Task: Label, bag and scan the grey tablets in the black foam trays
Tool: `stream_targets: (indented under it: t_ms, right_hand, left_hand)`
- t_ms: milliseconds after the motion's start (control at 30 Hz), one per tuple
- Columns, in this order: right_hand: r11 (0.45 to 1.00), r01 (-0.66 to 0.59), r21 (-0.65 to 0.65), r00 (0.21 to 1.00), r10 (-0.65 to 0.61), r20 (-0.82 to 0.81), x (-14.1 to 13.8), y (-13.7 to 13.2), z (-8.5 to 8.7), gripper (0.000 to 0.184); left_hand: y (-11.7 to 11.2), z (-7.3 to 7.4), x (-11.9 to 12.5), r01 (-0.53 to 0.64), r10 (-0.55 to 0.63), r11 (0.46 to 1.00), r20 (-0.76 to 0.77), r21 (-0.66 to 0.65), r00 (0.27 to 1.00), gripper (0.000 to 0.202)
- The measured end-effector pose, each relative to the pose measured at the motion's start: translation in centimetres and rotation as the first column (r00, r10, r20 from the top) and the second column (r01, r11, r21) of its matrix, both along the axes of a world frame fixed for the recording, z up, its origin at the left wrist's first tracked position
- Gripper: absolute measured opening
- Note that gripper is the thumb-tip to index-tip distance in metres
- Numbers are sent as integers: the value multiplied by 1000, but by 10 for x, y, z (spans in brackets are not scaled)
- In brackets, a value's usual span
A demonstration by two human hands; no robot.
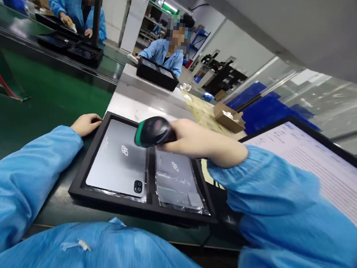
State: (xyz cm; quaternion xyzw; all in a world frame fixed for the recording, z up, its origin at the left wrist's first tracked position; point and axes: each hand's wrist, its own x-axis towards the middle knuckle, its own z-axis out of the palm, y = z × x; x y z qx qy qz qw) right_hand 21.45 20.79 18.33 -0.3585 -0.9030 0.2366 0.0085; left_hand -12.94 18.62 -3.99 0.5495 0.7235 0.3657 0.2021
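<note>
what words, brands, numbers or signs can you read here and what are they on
No text reads clearly.
Flat silver tablet: stylised logo, unreadable; fine print near it, too small.
Grey tablet in clear plastic film: similar logo, unreadable.
Black-framed monitor with white screen: lines of text, too blurred.

No words or nos. legible rn. L tablet [112, 167]: looped logo [124, 150] up on the back, can't ID the brand; faint small print [106, 142] nr its L edge, too tiny to read. Over to the R tablet [175, 181], under clear film: similar logo [175, 166], again no ID. Now the monitor [316, 176]: rows of txt, bluish mark [289, 126] up top, all too small/blurred.
</note>
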Motion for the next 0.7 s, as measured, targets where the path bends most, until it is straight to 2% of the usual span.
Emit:
stream_targets:
  t_ms: [67,100,167,200,233,267,300,333,367,400,433,467,533,600,633,700]
  right_hand:
    - [994,-90,63,993,84,84,-24,-5,-5,27]
    - [991,-94,97,990,84,109,-28,-3,-8,27]
    - [986,-24,167,994,5,110,-19,7,-13,26]
    - [982,46,183,994,-64,91,-8,13,-15,24]
    - [976,132,176,986,-147,74,5,20,-17,21]
    - [965,222,142,970,-233,65,19,25,-20,16]
    - [947,307,91,948,-313,61,34,30,-22,12]
    - [925,379,31,923,-380,56,48,32,-26,11]
    - [902,432,-25,902,-430,45,59,33,-29,11]
    - [882,466,-69,885,-466,20,69,32,-33,11]
    - [870,483,-96,874,-486,-11,75,29,-36,10]
    - [868,486,-106,870,-491,-38,80,25,-38,8]
    - [877,474,-81,876,-479,-55,82,15,-40,7]
    - [894,447,-27,893,-447,-48,81,4,-38,9]
    - [901,434,0,900,-434,-47,80,-2,-37,10]
    - [910,411,49,911,-409,-44,78,-11,-34,14]
  left_hand:
    - [-2,-2,-3,-37,37,999,15,27,999,47]
    - [-4,1,-3,-58,58,996,7,75,998,47]
    - [-12,16,0,-70,81,963,-34,260,996,44]
    - [-18,28,7,-36,62,928,-57,370,996,40]
    - [-24,43,16,52,-11,889,-92,455,996,35]
    - [-31,59,30,189,-136,848,-141,495,981,30]
    - [-38,74,47,373,-316,802,-198,467,928,26]
    - [-44,87,66,595,-532,713,-267,371,804,25]
    - [-48,97,86,764,-695,598,-317,244,645,25]
    - [-51,102,105,862,-791,493,-351,121,501,26]
    - [-52,104,123,910,-839,414,-379,19,390,25]
    - [-51,103,137,926,-856,373,-406,-56,320,25]
    - [-45,96,156,926,-849,351,-465,-138,252,23]
    - [-38,91,161,925,-823,350,-521,-150,227,31]
    - [-36,92,160,928,-813,348,-536,-135,226,36]
    - [-34,101,152,937,-802,347,-529,-37,277,44]
